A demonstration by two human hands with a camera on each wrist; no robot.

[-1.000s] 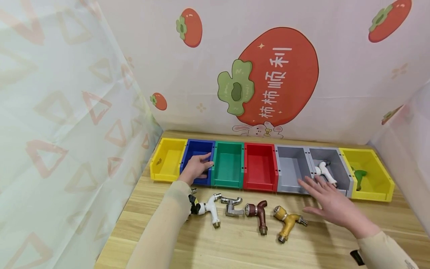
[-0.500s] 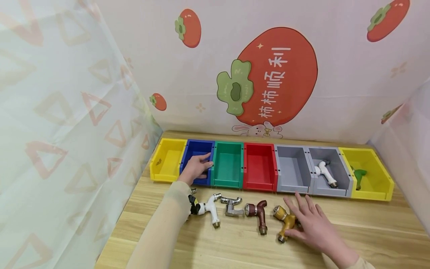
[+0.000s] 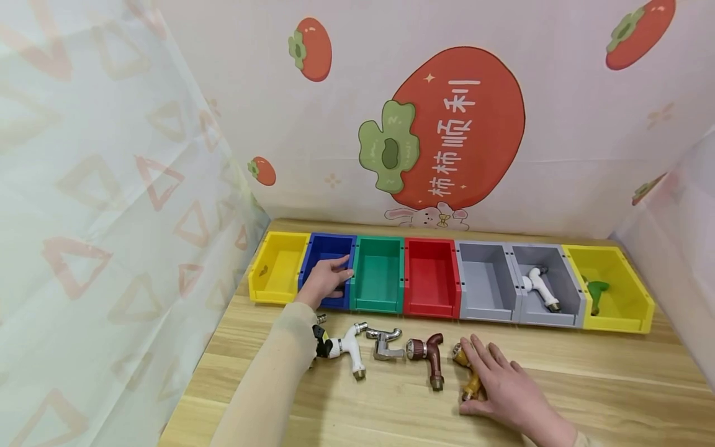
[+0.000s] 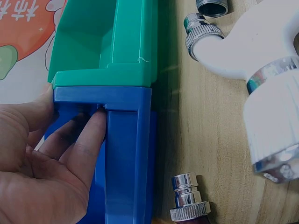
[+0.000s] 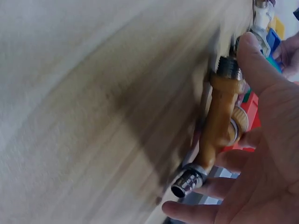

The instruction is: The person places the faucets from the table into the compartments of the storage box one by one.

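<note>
We have our right hand [image 3: 505, 392] over the yellow tap [image 5: 218, 116] on the counter [image 3: 385, 416], its fingers [image 5: 191, 213] spread and unclenched; our left hand [image 3: 323, 279] grips the blue bin [image 4: 127, 172] where it meets the green bin [image 3: 380, 273].

Along the row I count two yellow bins [image 3: 286, 267], two grey bins [image 3: 483, 285], one blue bin [image 3: 332, 246], one green bin [image 3: 378, 273] and one red bin [image 3: 431, 273], seven altogether. Six taps show plainly to me: two white taps [image 3: 352, 349], one chrome tap [image 3: 384, 345], one maroon tap [image 3: 434, 361], one gold tap [image 5: 217, 120] and one green tap [image 3: 598, 290]. Four of those are on the table [image 3: 391, 416], two in bins (one more metal nozzle [image 4: 188, 196] pokes out, its tap mostly hidden, so I make it at least seven). Of hands I count two, my left hand [image 3: 324, 279] and my right hand [image 3: 507, 390]. On the wall cloth [image 3: 251, 74] I find five printed fruits [image 3: 494, 136], one rabbit [image 3: 427, 217] and four white characters [image 3: 447, 162].
</note>
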